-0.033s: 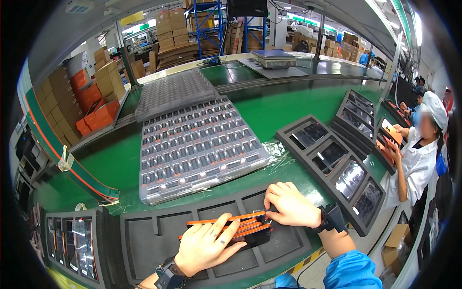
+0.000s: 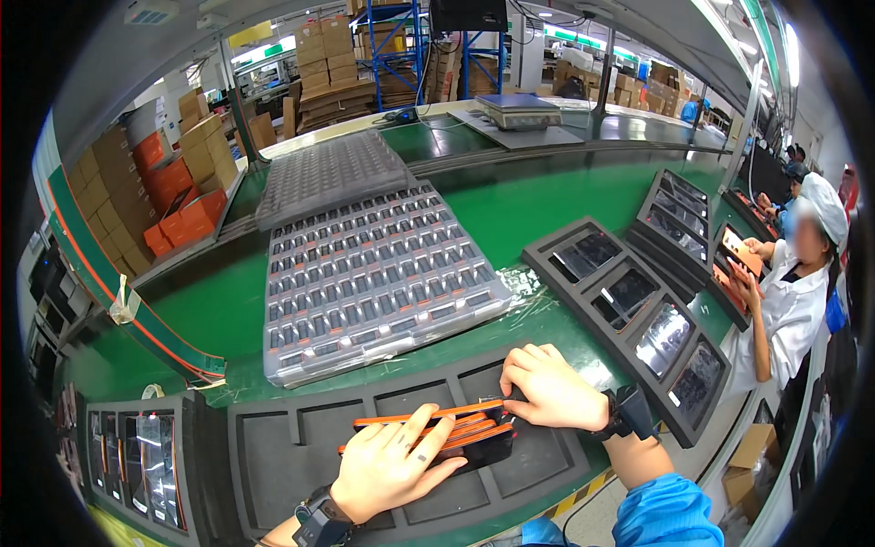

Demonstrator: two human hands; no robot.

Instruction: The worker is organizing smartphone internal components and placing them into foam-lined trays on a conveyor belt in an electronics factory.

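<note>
My left hand (image 2: 390, 467) is closed around a stack of several flat, orange-edged phone housings (image 2: 474, 430), fingers over the top and thumb below. They are tilted on their long edges above a black foam tray (image 2: 273, 456) with wide recesses. My right hand (image 2: 554, 387) is at the stack's right end, its fingers curled and pinched by the corner of the farthest housing. What lies between those fingertips is too small to make out. Each wrist wears a black strapped device.
A clear plastic tray (image 2: 383, 283) full of small dark parts lies beyond the foam tray, another clear tray (image 2: 328, 173) behind it. Foam trays with dark phone panels stand at right (image 2: 629, 314) and left (image 2: 137, 465). A co-worker in white (image 2: 788, 301) holds an orange panel at the right.
</note>
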